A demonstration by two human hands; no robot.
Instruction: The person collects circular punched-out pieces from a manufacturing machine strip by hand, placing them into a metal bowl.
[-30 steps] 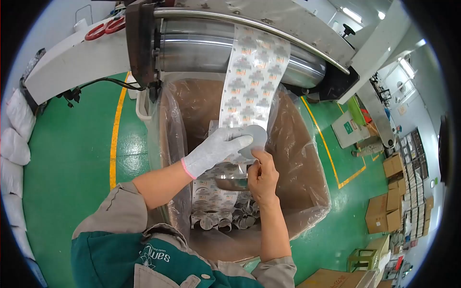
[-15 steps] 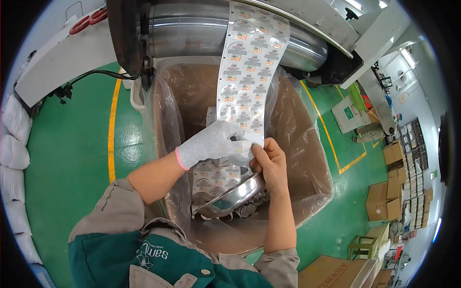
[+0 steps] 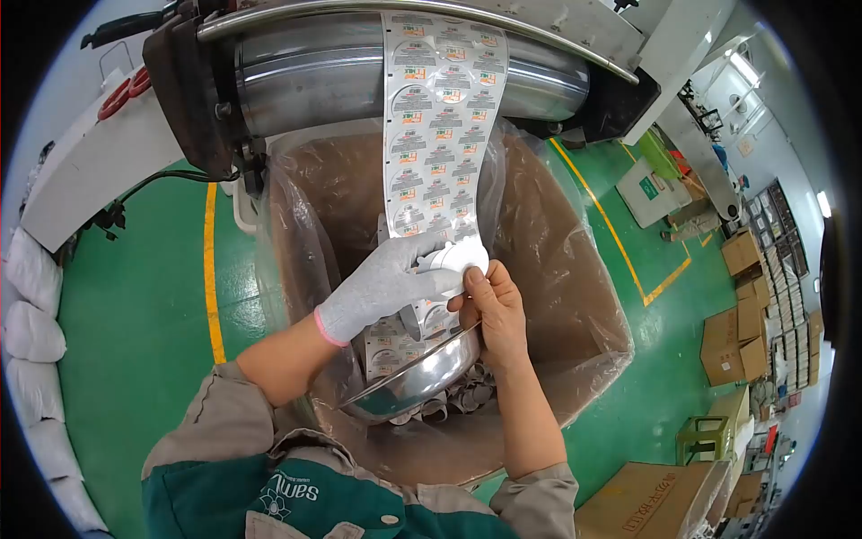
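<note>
— Steel bowl [image 3: 422, 382] has swung from nearly level to a slant since a second ago, its left side lowest. What holds it?

— Right hand [image 3: 498, 310], it seems: the lower fingers look hooked at the bowl's rim, though I can't tell how they wrap it.

— And that hand's thumb and forefinger?

— Pinching the right edge of some white discs [image 3: 469, 256]. Carrying the bowl on the lower fingers probably leaves those two free.

— What of the left?

— Gloved left hand [image 3: 382, 278] is closed on the discs' other side, between thumb and fingers. Their edges look fanned; I can't count them. Gripping from opposite sides likely steadies them while leaving much of the top face bare.

— Where are they, exactly?

— Above the bowl's right end, over the bin [image 3: 557, 242], in front of the printed strip [image 3: 440, 135].

— And the strip?

— It hangs from the metal roller [image 3: 305, 85] and passes behind the hands. The bin presumably stands below to catch it; a clear liner [image 3: 593, 359] covers its rim.

— Anything deeper down?

— Curled scraps [image 3: 467, 395], partly behind the bowl. Outside, green floor [image 3: 153, 314], with cardboard boxes [image 3: 732, 337] off to the right.
</note>
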